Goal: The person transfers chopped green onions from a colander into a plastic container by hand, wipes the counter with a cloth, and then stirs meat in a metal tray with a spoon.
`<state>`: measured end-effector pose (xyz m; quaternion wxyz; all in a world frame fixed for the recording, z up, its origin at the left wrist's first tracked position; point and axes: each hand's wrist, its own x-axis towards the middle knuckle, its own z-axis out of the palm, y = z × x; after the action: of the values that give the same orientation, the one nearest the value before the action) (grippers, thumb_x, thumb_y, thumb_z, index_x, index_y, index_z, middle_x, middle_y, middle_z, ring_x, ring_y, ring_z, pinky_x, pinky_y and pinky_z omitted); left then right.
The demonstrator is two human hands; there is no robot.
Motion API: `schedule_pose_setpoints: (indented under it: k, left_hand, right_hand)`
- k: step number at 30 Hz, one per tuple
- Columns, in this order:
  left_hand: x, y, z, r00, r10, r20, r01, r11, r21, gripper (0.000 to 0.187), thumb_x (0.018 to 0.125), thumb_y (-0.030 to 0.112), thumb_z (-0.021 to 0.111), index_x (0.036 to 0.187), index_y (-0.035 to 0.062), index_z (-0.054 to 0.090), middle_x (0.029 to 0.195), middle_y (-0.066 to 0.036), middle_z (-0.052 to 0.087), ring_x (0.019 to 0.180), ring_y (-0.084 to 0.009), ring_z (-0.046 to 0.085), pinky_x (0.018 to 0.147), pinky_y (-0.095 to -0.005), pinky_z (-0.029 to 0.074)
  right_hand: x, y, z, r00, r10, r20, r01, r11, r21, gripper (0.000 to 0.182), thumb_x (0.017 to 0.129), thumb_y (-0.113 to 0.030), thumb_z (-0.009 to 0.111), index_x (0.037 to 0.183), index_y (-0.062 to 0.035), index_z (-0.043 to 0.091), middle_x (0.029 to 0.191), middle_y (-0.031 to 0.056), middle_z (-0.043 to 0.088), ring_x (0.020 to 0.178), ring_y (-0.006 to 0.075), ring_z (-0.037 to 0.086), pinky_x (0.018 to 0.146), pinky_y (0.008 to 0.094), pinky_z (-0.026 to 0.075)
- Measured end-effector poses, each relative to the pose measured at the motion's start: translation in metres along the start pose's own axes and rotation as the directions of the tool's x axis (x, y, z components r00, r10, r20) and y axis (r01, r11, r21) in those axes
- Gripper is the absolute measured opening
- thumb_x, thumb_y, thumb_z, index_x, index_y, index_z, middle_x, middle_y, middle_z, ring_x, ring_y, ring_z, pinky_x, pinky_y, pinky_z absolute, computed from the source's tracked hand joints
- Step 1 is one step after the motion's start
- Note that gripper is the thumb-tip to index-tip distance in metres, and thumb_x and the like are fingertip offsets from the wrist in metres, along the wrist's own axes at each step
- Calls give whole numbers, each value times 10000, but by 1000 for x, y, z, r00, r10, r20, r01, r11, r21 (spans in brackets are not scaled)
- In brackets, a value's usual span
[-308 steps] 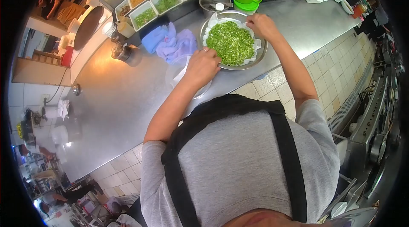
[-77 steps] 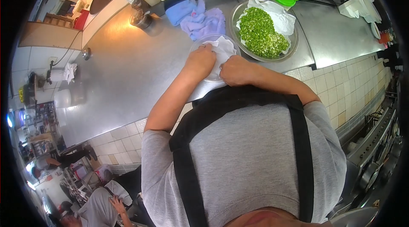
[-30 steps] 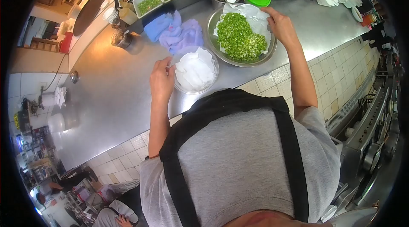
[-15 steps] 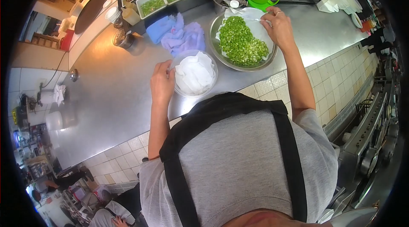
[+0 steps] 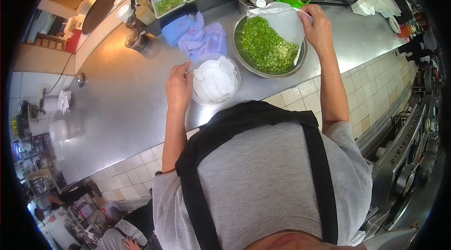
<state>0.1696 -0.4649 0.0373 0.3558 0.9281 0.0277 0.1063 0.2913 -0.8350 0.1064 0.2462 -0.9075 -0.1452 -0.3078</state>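
The person's right hand point(image 5: 319, 29) is at the far right edge of the metal bowl point(image 5: 237, 46), with its fingers point(image 5: 305, 18) clamped on a corner of the white paper point(image 5: 285, 23). From that grip the chopped greens point(image 5: 265, 46) lie to the left and closer to the body, inside the bowl. The heap's long axis slants from far left to near right, so its paler end is the part closer to the person. The paper stands raised between the grip and the heap, slanting along the heap's far right side (how far it reaches beneath the greens cannot be told).

The left hand point(image 5: 178, 90) is well apart from the heap, beyond the clear bowl point(image 5: 206, 104), and the right is clearly the nearer of the two. Its fingers are closed on the clear bowl's left rim. That bowl, lined with white sheets point(image 5: 214, 80), sits on the counter point(image 5: 127, 100) to the left of the metal one and slightly closer to the person's body. Crumpled purple cloths point(image 5: 206, 38) lie just beyond it.
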Motion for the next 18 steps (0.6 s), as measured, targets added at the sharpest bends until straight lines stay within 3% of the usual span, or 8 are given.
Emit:
schedule_pose_setpoints:
  k: [2, 5, 9, 11, 15, 17, 18]
  left_hand:
    - [-1, -1, 0, 1000, 1, 2, -1, 1000, 1, 261, 814, 42, 616, 1074, 44, 641, 982, -141, 618, 772, -285, 620, 719, -371, 494]
    - [2, -2, 2, 1000, 9, 0, -9, 1000, -6, 262, 814, 40, 619, 1075, 43, 641, 977, -143, 618, 774, -286, 620, 721, -371, 493]
    - [0, -3, 3, 1000, 10, 0, -10, 1000, -15, 260, 820, 40, 614, 1078, 43, 641, 966, -142, 619, 777, -289, 620, 722, -374, 491]
    - [3, -2, 4, 1000, 3, -5, -4, 1000, -24, 259, 822, 42, 612, 1079, 43, 641, 960, -141, 618, 776, -289, 619, 721, -375, 490]
    - [1, -3, 6, 999, 45, -28, -45, 999, -23, 252, 826, 35, 606, 1076, 31, 644, 930, -138, 623, 745, -261, 618, 696, -354, 494]
    - [4, 1, 7, 995, 76, -58, -77, 997, -14, 252, 824, 27, 612, 1073, 20, 648, 901, -133, 629, 717, -231, 617, 673, -335, 497]
    - [3, 7, 4, 1000, 22, -10, -22, 1000, -21, 268, 823, 40, 610, 1089, 32, 639, 958, -141, 615, 786, -263, 615, 720, -357, 492]
  right_hand:
    - [2, -3, -1, 997, 28, 65, -28, 1000, -8, 140, 842, -161, 648, 914, -42, 626, 880, 144, 650, 767, 332, 635, 660, 408, 497]
    - [4, -14, -7, 998, 68, -12, -67, 996, 61, 167, 853, -181, 643, 944, -41, 629, 893, 147, 658, 784, 330, 640, 670, 400, 498]
    - [6, -22, -10, 997, 50, 65, -53, 998, 46, 170, 853, -177, 649, 952, -41, 631, 902, 138, 661, 792, 319, 642, 669, 383, 499]
    - [7, -34, -18, 998, 48, -33, -44, 992, 116, 155, 853, -169, 650, 942, -43, 634, 896, 132, 659, 785, 304, 642, 654, 360, 500]
    - [6, -33, -19, 1000, -26, -2, 26, 994, 105, 145, 854, -160, 651, 935, -41, 636, 880, 117, 656, 770, 276, 639, 627, 337, 499]
    - [8, -36, -25, 987, -80, -136, 101, 983, 154, 139, 856, -152, 651, 933, -37, 640, 869, 101, 654, 765, 242, 638, 621, 320, 499]
    - [10, -36, -27, 988, -85, -130, 105, 982, 156, 139, 856, -152, 651, 933, -37, 640, 869, 101, 654, 765, 242, 638, 621, 320, 499]
